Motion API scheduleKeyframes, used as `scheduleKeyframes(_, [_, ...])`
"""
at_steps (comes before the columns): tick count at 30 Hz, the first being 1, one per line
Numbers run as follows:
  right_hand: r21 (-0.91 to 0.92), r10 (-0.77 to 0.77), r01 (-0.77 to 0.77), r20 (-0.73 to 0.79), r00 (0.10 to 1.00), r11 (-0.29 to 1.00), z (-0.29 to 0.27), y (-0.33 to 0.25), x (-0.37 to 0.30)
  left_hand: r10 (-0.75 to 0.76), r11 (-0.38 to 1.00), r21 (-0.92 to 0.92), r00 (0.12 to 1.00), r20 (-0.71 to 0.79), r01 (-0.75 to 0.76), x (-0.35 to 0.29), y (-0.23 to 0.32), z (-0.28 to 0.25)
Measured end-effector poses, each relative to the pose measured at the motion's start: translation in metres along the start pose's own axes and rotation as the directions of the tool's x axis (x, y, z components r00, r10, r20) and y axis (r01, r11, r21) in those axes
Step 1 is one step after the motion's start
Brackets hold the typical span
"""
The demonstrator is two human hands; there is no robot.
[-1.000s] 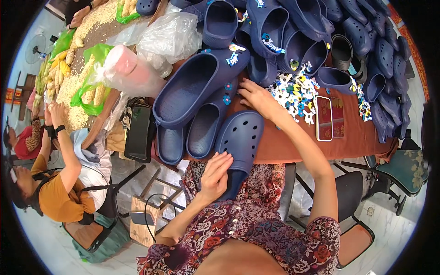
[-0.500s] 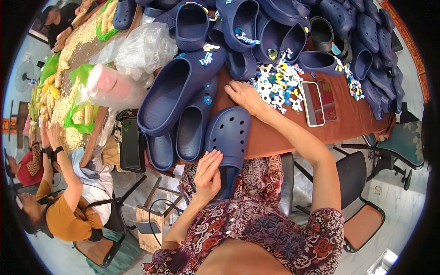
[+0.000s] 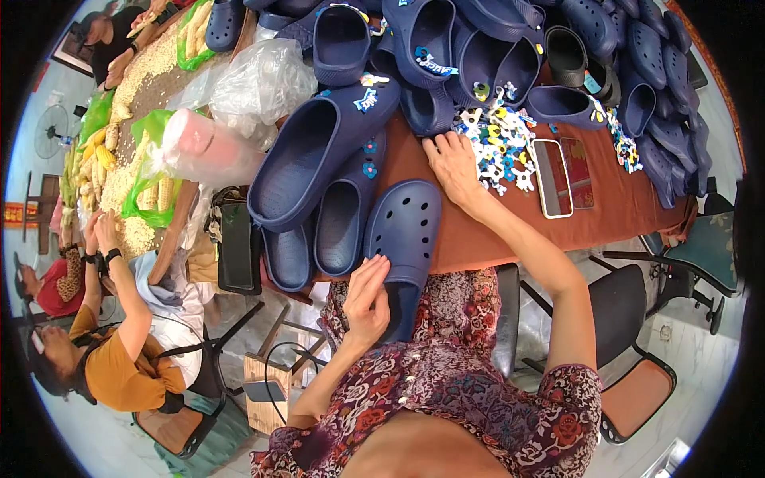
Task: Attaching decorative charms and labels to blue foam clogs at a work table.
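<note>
A navy perforated clog (image 3: 404, 227) rests at the table's front edge, toe pointing away from me and heel over my lap. My left hand (image 3: 366, 303) is closed on its side by the opening, fingers pressed together and thumb partly hidden. Beyond the clog, my right hand (image 3: 454, 167) lies on the brown cloth with bent fingers slightly apart; nothing shows in them. Beside that hand is a heap of small colourful shoe charms (image 3: 498, 147). To the left, a decorated clog (image 3: 299, 159) with a blue-and-white charm lies over other clogs (image 3: 339, 227).
Piled navy clogs (image 3: 661, 88) cover the far side and right of the table. A white-edged phone (image 3: 552, 178) lies right of the charms. At left are a clear plastic bag (image 3: 263, 84), a pink roll (image 3: 199, 147) and a black wallet-like case (image 3: 237, 251). Other people handle corn.
My right hand has shifted right across the cloth, from near the clog's toe toward the charm heap. My left hand keeps its hold on the clog. The view has shifted slightly.
</note>
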State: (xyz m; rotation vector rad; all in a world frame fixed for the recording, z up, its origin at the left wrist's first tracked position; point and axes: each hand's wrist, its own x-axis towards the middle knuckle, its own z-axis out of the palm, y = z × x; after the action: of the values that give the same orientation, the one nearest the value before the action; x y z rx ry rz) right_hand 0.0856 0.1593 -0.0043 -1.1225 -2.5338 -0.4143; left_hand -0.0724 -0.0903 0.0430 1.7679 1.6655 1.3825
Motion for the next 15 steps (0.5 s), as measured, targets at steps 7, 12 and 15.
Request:
scheduleKeyframes(7, [-0.001, -0.049, 0.049, 0.046, 0.998, 0.999, -0.007, 0.002, 0.002, -0.01, 1.0, -0.008, 1.0, -0.029, 0.01, 0.014, 0.001, 0.012])
scheduleKeyframes(12, [-0.076, -0.046, 0.05, 0.043, 0.998, 0.996, -0.007, 0.0, -0.001, -0.023, 0.999, 0.024, 0.999, -0.023, 0.023, 0.012, 0.001, 0.013])
scheduleKeyframes(15, [-0.015, -0.056, 0.056, 0.005, 0.998, 0.998, -0.008, 0.006, -0.004, -0.024, 0.999, 0.025, 0.999, -0.034, 0.025, 0.011, -0.001, 0.011])
